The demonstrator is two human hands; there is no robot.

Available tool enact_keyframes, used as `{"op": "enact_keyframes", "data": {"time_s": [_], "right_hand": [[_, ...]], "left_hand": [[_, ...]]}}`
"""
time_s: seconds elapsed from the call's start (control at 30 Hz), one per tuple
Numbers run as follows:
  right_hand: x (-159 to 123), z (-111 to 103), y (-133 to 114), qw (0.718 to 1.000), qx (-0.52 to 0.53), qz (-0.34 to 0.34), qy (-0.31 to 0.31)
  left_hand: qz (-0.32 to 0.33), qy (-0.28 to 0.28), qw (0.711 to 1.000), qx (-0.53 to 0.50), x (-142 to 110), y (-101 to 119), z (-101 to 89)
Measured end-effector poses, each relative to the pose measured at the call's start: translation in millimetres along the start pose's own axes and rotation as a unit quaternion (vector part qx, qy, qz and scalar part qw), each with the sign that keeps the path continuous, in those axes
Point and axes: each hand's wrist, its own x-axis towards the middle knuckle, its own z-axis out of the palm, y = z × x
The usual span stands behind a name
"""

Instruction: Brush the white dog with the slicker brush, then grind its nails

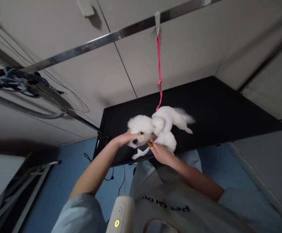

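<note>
A small white fluffy dog (160, 127) stands on a black grooming table (216, 110), tied by a pink leash (159, 68) to a metal bar overhead. My left hand (125, 138) is closed around the dog's muzzle, holding its head. My right hand (161, 153) is closed on a small orange-handled tool (150, 144) held at the dog's face and chest.
A white dryer unit (120, 215) with a lit button sits at my waist against a grey apron. Hoses and blue leashes (22, 84) hang on the left wall. A metal stand (31, 181) is on the blue floor at left. A black cable (112, 171) dangles under the table.
</note>
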Motion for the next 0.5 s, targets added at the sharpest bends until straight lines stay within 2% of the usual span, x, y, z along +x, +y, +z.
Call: {"op": "enact_keyframes", "data": {"time_s": [0.07, 0.13, 0.33, 0.5], "right_hand": [[-4.3, -3.9, 5.1, 1.000, -0.022, 0.003, -0.009], [-7.6, -8.4, 10.9, 0.999, -0.042, 0.001, -0.010], [-18.9, -17.6, 25.3, 0.997, -0.068, 0.005, -0.019], [-35.8, -24.4, 43.7, 0.998, -0.054, 0.001, -0.014]], "left_hand": [[-0.070, -0.043, 0.997, -0.007, -5.4, -2.3, 9.9], [-0.095, -0.039, 0.994, -0.036, -11.8, -7.3, 20.0], [-0.093, -0.002, 0.979, -0.179, -28.1, -27.2, 46.4], [-0.102, 0.009, 0.962, -0.253, -26.3, -41.3, 49.5]]}}
